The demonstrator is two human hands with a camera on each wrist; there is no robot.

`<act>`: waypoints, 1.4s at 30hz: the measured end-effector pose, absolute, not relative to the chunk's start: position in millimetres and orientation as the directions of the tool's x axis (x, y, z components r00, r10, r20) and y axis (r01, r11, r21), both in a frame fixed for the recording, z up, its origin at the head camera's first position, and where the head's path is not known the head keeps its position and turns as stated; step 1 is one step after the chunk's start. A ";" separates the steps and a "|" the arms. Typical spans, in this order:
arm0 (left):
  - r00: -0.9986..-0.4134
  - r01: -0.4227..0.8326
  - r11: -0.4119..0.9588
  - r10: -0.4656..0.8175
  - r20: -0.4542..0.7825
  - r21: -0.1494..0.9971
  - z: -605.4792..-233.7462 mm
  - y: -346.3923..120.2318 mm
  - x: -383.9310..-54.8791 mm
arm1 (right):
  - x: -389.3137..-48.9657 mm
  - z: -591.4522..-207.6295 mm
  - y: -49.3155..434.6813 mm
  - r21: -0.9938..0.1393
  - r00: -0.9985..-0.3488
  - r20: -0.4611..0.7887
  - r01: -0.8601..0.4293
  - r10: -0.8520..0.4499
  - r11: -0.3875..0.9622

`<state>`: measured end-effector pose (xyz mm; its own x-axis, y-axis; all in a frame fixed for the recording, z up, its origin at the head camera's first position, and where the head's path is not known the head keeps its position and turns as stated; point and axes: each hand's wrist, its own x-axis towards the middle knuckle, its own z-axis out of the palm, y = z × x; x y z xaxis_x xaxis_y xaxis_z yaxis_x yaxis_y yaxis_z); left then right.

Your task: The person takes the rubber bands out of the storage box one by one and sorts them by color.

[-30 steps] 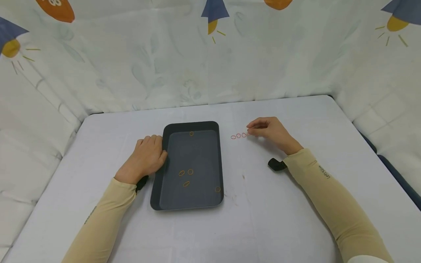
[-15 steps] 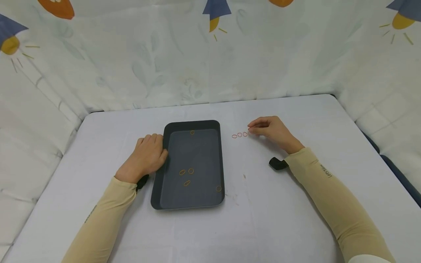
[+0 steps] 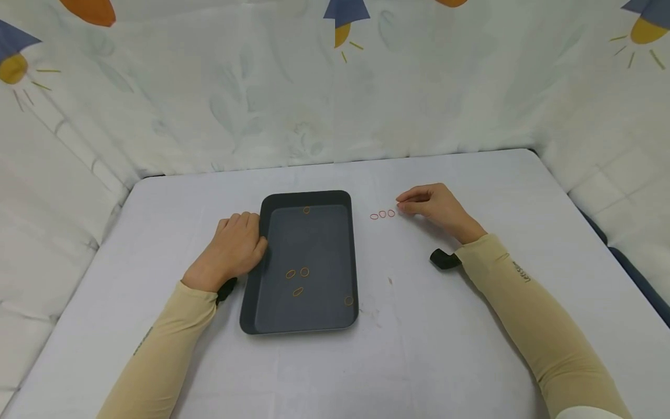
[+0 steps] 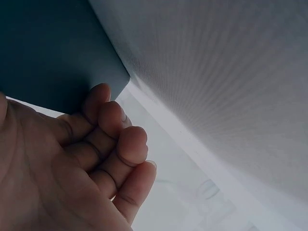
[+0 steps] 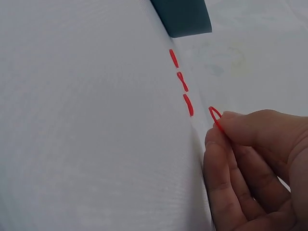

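A: What is the person's right grip (image 3: 437,208) doing?

B: It is pinching one thin red loop (image 5: 215,119) between thumb and fingertip, with part of the loop sticking out from the fingers.

A: Where is it holding that loop?

B: Just beyond the right end of a row of three thin red loops (image 3: 382,214), which are lying on the white tabletop (image 3: 445,337) with small gaps between them. The row is running left to right, between the right grip and a dark grey, rectangular tray with rounded corners (image 3: 300,238).

A: And the left grip (image 3: 228,247)?

B: It is grasping that tray at the far part of its left side; the thumb is overlapping the rim, and the fingers are curling against the outer wall.

A: Is the tray holding anything?

B: Five thin yellow loops. One (image 3: 306,210) is lying near the far wall, three (image 3: 305,272) are gathering loosely around the nearer middle, and one (image 3: 348,301) is resting in the near right corner.

A: What else is showing?

B: Beige sleeves (image 3: 534,314) are covering both forearms, and a pale curtain with printed shapes (image 3: 445,87) is hanging beyond the far edge of the tabletop.
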<state>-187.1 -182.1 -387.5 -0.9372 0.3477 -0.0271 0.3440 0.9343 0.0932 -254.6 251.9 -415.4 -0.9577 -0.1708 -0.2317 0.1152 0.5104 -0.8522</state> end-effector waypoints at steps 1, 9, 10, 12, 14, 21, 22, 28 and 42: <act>-0.937 0.344 0.934 0.348 -0.026 0.093 -387.2 -182.0 -186.9 | -254.6 -414.9 251.8 -0.850 -0.958 -0.228 0.109 -0.172 0.515; -0.937 0.347 0.933 0.350 -0.019 0.099 -386.5 -182.1 -186.4 | -254.5 -416.9 249.4 -0.817 -0.970 -0.183 0.060 -0.160 0.574; -0.937 0.346 0.933 0.349 -0.019 0.100 -386.6 -182.1 -186.4 | -254.9 -418.1 249.0 -0.814 -0.972 -0.172 0.049 -0.159 0.579; -0.937 0.345 0.933 0.348 -0.019 0.099 -386.9 -182.1 -186.4 | -254.4 -418.1 247.9 -0.808 -0.975 -0.156 0.033 -0.160 0.588; -0.937 0.345 0.934 0.349 -0.021 0.097 -386.9 -182.0 -186.4 | -254.2 -418.1 247.1 -0.800 -0.977 -0.140 0.015 -0.162 0.600; -0.937 0.346 0.934 0.349 -0.024 0.094 -386.7 -181.8 -186.4 | -253.9 -418.1 245.0 -0.789 -0.979 -0.119 -0.009 -0.166 0.615; -0.937 0.345 0.934 0.349 -0.025 0.095 -386.7 -181.7 -186.4 | -253.7 -417.9 244.7 -0.789 -0.979 -0.119 -0.010 -0.168 0.615; -0.937 0.343 0.935 0.347 -0.032 0.093 -387.4 -181.6 -186.7 | -252.8 -417.4 243.5 -0.784 -0.977 -0.120 -0.014 -0.175 0.620; -0.938 0.340 0.934 0.345 -0.032 0.107 -387.2 -182.1 -186.1 | -251.5 -415.5 243.7 -0.772 -0.981 -0.124 0.001 -0.149 0.636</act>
<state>-186.1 -182.1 -387.2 -0.9381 0.3448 -0.0317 0.3398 0.9344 0.1073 -251.5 243.7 -415.5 -0.9811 -0.1486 -0.1239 0.0011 0.6362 -0.7715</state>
